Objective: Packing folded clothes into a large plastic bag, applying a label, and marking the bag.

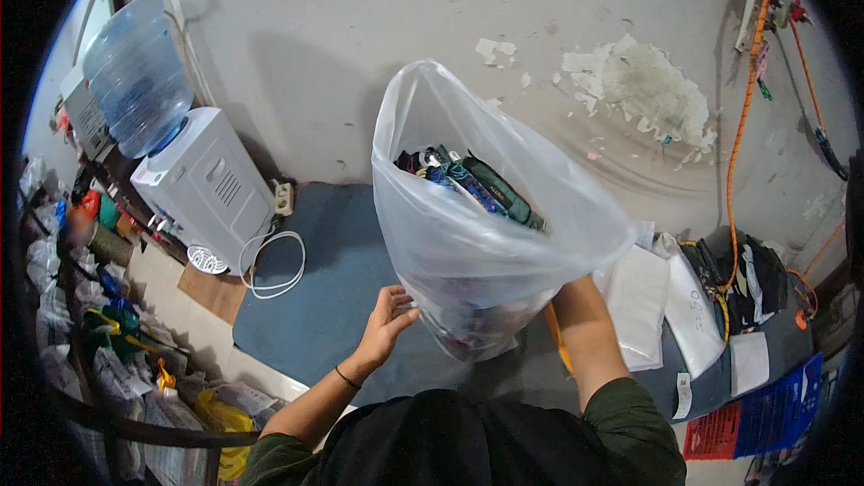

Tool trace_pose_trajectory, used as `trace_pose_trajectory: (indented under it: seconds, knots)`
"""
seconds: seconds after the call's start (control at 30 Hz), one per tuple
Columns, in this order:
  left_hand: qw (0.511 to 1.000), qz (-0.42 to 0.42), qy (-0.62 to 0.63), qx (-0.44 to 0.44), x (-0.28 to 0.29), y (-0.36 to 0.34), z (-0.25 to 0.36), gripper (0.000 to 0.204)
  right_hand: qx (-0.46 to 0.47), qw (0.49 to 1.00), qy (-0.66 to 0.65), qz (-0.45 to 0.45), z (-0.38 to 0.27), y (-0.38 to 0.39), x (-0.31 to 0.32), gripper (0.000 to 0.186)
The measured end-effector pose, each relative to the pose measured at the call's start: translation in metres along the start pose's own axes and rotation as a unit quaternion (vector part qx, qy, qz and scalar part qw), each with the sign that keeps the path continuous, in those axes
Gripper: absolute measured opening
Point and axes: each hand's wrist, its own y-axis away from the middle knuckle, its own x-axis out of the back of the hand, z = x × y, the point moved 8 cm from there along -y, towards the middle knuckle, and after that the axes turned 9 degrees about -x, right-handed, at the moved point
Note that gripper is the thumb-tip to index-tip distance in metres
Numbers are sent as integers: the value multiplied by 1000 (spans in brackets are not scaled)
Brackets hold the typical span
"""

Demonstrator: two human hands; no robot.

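Note:
A large translucent plastic bag (504,252) stands upright on the dark blue-grey surface (333,261), its wide mouth gaping upward. Through the mouth I see a jumble of dark items (477,184), among them a dark green pouch-like piece and blue and black bits; their kind is unclear. My left hand (393,310) is open beside the bag's lower left side, fingers loosely curved; whether they touch the plastic is unclear. My right forearm (585,324) reaches to the bag's right side, and the bag hides that hand's fingers. An orange strip (560,342) shows by that forearm.
White packages (634,306) and black straps (711,270) lie to the right. An orange cord (742,135) hangs from a wall outlet. At left stand a water dispenser (207,189) with a big bottle, a looped white cable (301,261) and heaped wrapped goods (117,342).

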Motion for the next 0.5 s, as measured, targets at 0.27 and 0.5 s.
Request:
trace_pose_trajectory:
  seconds: [0.27, 0.5]
  knots:
    - [821, 109, -438, -351, 69, -45, 206, 48, 208, 976, -32, -55, -153, -1, -50, 65]
    - [513, -54, -716, -471, 29, -141, 284, 43, 301, 714, 632, 31, -257, 97, -195, 29]
